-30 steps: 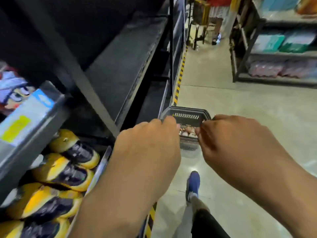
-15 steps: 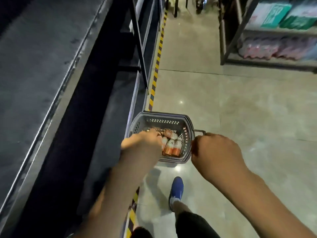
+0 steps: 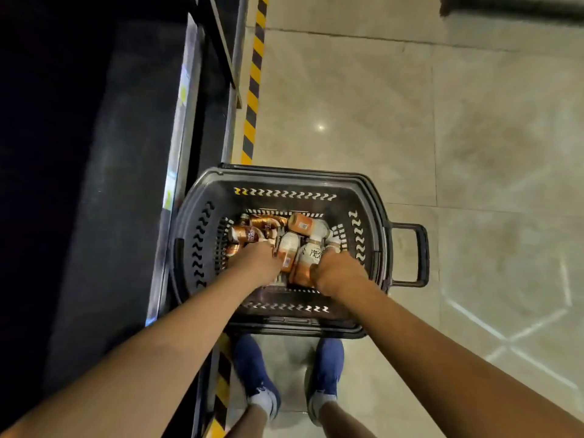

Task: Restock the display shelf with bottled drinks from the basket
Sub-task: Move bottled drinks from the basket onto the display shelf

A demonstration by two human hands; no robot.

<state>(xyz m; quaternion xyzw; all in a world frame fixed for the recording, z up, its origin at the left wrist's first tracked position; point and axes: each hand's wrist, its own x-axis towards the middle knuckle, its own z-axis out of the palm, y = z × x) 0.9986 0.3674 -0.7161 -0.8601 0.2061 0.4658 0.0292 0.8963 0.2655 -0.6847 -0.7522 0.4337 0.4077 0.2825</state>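
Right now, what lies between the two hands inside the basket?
Head view: two orange-and-white bottles lie between the left hand and right hand, in the basket.

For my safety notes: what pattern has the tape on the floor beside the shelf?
The floor tape has yellow and black diagonal stripes, seen best in the head view.

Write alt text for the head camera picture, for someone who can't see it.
Seen from above, a person's left hand and right hand reach down among orange-and-white bottles lying in a dark plastic basket on the floor. The basket stands beside a dark display shelf on the left, along a yellow-and-black hazard stripe, with blue shoes at its near edge.
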